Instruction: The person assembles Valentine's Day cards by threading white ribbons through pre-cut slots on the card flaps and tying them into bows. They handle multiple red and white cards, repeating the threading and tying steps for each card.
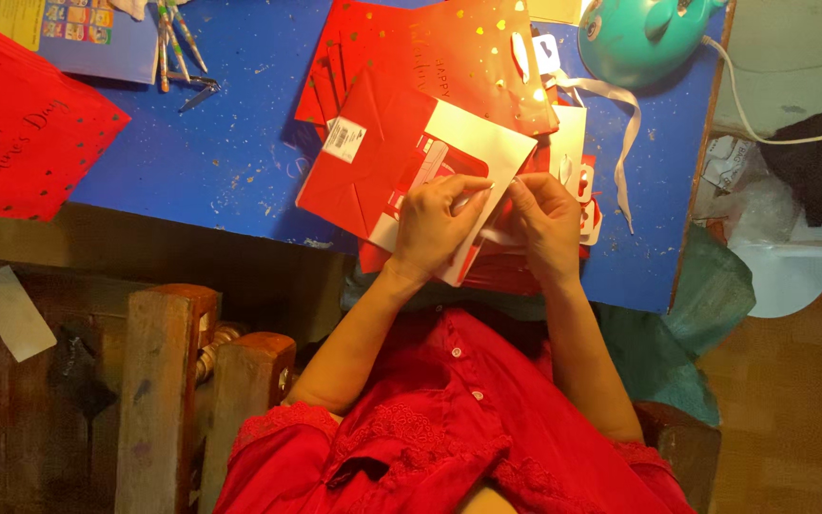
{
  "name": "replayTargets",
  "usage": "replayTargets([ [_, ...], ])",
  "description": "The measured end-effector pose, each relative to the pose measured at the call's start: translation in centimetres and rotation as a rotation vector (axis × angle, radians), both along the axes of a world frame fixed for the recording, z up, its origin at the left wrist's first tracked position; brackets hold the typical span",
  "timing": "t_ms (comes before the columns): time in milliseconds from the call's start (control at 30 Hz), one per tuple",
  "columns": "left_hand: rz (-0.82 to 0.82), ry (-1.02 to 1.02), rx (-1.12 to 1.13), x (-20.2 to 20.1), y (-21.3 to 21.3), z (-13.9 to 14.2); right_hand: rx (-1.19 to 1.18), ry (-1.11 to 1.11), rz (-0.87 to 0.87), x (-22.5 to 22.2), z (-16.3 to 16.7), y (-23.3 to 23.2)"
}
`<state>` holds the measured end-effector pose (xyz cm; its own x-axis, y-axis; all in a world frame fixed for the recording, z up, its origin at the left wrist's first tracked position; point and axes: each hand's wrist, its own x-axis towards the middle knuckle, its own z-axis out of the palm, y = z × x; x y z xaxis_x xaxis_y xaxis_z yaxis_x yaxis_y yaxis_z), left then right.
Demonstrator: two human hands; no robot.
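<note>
Both hands, left and right, pinch the white card over a red envelope; at the worktop's six-o'clock edge, it could crease or slip off.

Head camera, steeply downward, close overhead.

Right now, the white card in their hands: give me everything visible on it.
The white card looks like stiff, flat paper, roughly rectangular and turned diagonally, with a cut-out window showing red beneath. It lies on a red envelope at the near edge of the blue table. The left hand covers its lower part; the right hand pinches at its right edge. Its lower end is hidden.
</note>
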<state>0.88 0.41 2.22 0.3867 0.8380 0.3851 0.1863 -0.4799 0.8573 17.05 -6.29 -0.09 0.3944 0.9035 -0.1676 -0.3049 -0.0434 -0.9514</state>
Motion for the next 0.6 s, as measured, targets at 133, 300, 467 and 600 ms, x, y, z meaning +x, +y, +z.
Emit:
replayTargets([
  [133, 0.024, 0.009, -0.153, -0.6, 0.0, -0.7, -0.012, 0.044, 0.028, 0.1, 0.3, -0.2],
  [300, -0.139, -0.317, -0.632, -0.6, 0.6, -1.9, -0.026, 0.065, 0.027, -0.1, 0.5, -0.3],
  [467, -0.095, -0.329, -0.697, -0.2, 0.5, -1.0, -0.017, 0.014, 0.041, -0.2, 0.3, -0.2],
  [600, -0.008, 0.083, 0.074, -0.1, 0.9, 0.2, -0.014, -0.054, 0.046, -0.2, 0.3, -0.1],
])
